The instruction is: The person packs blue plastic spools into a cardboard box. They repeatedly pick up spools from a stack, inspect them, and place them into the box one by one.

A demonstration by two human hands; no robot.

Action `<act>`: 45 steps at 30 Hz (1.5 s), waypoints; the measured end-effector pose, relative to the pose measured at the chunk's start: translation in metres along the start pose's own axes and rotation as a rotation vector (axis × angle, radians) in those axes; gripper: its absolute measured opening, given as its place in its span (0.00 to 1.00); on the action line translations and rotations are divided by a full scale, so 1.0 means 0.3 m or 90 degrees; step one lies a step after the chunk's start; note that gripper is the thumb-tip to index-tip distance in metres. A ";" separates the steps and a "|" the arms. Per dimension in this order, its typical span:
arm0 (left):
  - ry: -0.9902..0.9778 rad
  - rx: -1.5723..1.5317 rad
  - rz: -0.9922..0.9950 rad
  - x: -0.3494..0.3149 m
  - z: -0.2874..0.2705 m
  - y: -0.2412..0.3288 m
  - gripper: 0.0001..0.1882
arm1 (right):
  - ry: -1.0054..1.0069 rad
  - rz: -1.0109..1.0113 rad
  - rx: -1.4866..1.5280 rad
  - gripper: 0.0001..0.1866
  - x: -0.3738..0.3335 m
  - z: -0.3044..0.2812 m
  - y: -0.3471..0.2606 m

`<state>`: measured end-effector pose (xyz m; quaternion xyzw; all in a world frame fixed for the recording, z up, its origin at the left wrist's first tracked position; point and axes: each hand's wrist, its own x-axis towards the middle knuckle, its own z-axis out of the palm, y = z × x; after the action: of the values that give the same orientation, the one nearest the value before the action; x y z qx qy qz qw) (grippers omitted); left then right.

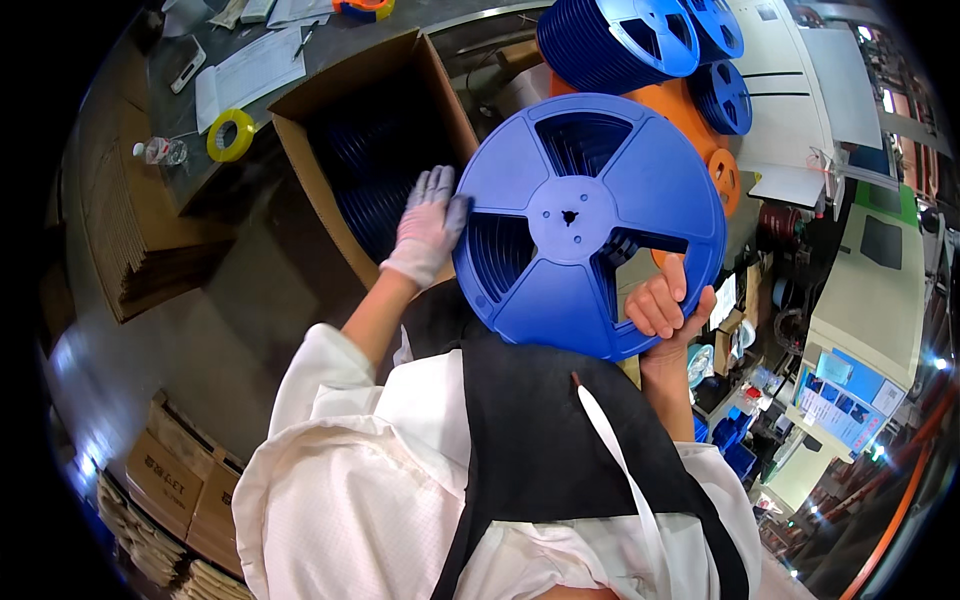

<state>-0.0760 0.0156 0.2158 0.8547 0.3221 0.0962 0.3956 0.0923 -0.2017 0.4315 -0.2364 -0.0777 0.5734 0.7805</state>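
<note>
A stack of blue plastic reels [577,220] is raised in front of my chest, its round face with wide cut-out windows turned up toward me. My right hand [665,305] is bare and grips the stack at its lower right, with fingers curled through a window and the thumb at the rim. My left hand [428,225], in a pale glove, is at the stack's left edge; its fingers stretch out straight and its thumb side meets the rim. Just beyond my left hand stands an open cardboard box [440,90] with more dark blue reels [365,210] inside.
Further blue reels [610,45] stand on an orange surface [675,105] at the far side. The grey table [400,22] at far left bears yellow tape [231,136], papers [255,75] and a small bottle [160,151]. Flattened cardboard [150,230] leans at left; closed cartons [180,480] sit lower left.
</note>
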 end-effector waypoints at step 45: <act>-0.096 -1.200 -0.287 -0.247 -0.301 0.080 0.14 | 0.345 0.003 -0.126 0.15 0.115 -0.057 -0.066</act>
<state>-0.1599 0.0131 0.3007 0.1094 0.2427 0.1814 0.9467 0.1274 -0.1790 0.4205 -0.4564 0.0786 0.4810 0.7444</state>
